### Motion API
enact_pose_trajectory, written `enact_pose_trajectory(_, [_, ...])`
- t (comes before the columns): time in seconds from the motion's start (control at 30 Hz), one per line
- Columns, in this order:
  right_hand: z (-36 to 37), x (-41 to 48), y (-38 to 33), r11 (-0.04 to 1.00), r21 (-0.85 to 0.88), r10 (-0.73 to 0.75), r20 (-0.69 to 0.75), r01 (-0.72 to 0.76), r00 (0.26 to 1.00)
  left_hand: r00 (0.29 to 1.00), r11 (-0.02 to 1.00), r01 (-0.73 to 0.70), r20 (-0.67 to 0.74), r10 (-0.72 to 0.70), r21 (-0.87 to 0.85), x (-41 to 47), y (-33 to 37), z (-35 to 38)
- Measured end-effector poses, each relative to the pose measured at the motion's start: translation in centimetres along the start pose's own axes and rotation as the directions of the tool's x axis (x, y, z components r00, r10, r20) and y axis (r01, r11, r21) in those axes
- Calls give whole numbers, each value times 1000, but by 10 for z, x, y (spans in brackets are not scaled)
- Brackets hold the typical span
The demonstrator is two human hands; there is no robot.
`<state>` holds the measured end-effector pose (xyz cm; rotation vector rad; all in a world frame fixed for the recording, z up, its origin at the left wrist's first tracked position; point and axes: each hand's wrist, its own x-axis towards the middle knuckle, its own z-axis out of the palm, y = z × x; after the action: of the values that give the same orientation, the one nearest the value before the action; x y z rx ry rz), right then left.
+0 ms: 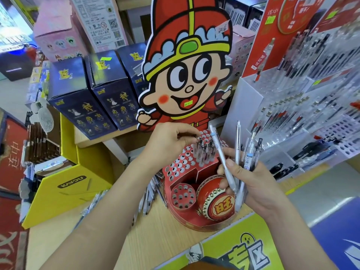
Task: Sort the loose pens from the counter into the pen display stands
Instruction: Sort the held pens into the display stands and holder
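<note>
A red cardboard pen stand (176,168) with rows of round holes stands on the wooden counter, with a cartoon figure cut-out behind it. Several clear pens (204,152) stand upright in its upper holes. My left hand (167,141) hovers over those pens, its fingertips pinching the top of one of them. My right hand (251,184) grips a bundle of several pens (238,152), white and clear ones, fanned upward beside the stand. More loose pens (150,193) lie on the counter (155,236) to the left of the stand.
A yellow box (66,190) sits on the left. Dark blue boxes (109,90) stand behind. A white tiered pen display (303,121) full of pens fills the right side. A red drum ornament (216,199) and a small round holder (183,195) sit in the stand's front.
</note>
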<state>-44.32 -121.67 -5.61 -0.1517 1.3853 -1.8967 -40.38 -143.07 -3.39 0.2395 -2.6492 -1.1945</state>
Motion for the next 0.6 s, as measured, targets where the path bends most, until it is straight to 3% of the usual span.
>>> enact_pose_trajectory(0.2, [-2,2,3,998,32,-53,15,52,998,999,999,16,37,-17,33,9,-1,-2])
enact_pose_trajectory(0.47, [-3,6,10,912,403,31,105,-71,994,994,997,58,101,-52,-59,8,-5,1])
enact_pose_trajectory(0.6, [0,5,9,867,481,58,165,-132,985,985,999,52,167,-54,13,9,0,-4])
